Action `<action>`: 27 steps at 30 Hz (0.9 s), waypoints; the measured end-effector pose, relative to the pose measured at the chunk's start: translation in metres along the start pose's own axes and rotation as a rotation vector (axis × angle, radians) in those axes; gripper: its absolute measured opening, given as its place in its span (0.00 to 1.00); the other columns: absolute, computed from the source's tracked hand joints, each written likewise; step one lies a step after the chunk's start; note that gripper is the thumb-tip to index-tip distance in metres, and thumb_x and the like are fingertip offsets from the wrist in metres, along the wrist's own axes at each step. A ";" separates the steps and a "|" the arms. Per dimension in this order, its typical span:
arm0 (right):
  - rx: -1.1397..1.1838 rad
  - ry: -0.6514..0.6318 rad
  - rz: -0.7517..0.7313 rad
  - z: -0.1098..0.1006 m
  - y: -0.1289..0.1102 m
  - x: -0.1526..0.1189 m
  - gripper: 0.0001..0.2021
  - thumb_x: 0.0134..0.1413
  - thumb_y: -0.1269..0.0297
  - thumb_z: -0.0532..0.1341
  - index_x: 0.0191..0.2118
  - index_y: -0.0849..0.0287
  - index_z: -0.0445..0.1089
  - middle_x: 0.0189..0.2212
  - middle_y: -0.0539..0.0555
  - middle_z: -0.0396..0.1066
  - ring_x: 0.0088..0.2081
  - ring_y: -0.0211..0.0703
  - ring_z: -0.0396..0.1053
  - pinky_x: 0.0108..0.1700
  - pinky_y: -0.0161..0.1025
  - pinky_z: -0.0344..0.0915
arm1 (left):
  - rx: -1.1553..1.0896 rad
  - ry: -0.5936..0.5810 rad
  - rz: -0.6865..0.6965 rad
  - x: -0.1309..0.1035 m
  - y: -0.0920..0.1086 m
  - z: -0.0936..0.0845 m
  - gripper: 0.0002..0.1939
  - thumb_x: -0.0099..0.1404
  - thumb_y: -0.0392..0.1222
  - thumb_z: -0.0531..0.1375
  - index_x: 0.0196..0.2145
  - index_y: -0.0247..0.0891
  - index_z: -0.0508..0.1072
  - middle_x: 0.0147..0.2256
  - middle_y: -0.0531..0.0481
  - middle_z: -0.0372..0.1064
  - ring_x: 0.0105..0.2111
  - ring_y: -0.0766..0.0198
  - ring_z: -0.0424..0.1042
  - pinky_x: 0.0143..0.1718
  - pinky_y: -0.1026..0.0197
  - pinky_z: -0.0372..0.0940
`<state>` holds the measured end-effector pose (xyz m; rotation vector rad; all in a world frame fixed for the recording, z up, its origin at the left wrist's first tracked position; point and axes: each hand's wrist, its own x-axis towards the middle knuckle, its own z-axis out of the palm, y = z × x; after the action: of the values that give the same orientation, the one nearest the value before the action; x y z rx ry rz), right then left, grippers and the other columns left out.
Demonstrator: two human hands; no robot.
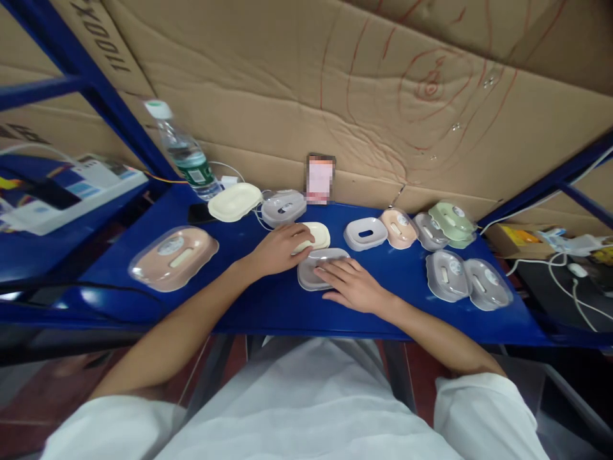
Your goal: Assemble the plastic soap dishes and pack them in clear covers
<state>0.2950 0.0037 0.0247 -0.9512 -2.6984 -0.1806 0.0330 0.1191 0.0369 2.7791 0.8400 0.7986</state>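
Note:
Near the middle of the blue table, my left hand (pixel 282 248) reaches over a small cream oval piece (pixel 318 235), its fingers curled on the left part of it. Just below and to the right lies a grey oval tray with a clear rim (pixel 311 276). My right hand (pixel 352 281) rests over the tray's right side with its fingers spread. The palm side of both hands is hidden, and so is part of the tray.
Boxes with clear covers sit on the table (pixel 287 319): pink (pixel 179 262) at left, several grey, peach and green at right. Behind my left hand are a cream lid (pixel 234 202), a grey box (pixel 283 207) and a water bottle (pixel 194 166). A phone (pixel 320 180) leans on cardboard.

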 end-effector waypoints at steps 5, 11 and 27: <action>0.012 0.059 0.050 -0.009 0.012 -0.003 0.24 0.77 0.53 0.58 0.69 0.60 0.69 0.66 0.63 0.73 0.65 0.56 0.70 0.65 0.53 0.66 | 0.144 0.206 -0.234 0.003 -0.031 -0.004 0.27 0.78 0.51 0.53 0.67 0.35 0.70 0.65 0.29 0.66 0.66 0.37 0.66 0.65 0.35 0.61; 0.038 0.044 0.070 -0.002 0.021 -0.005 0.18 0.76 0.55 0.60 0.61 0.57 0.77 0.64 0.63 0.74 0.64 0.58 0.70 0.64 0.55 0.66 | 0.219 0.230 -0.542 0.014 -0.057 0.009 0.36 0.76 0.56 0.56 0.74 0.37 0.62 0.75 0.28 0.53 0.73 0.32 0.55 0.69 0.31 0.58; 0.201 0.178 0.205 -0.009 0.039 -0.011 0.42 0.72 0.49 0.64 0.80 0.56 0.45 0.77 0.71 0.49 0.77 0.62 0.54 0.72 0.63 0.63 | 0.016 0.498 -0.178 -0.001 -0.018 -0.024 0.20 0.77 0.52 0.62 0.61 0.44 0.76 0.60 0.41 0.76 0.60 0.51 0.76 0.65 0.45 0.69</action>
<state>0.3298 0.0253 0.0314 -1.0852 -2.3866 0.0449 0.0108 0.1329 0.0520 2.4959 1.1480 1.4797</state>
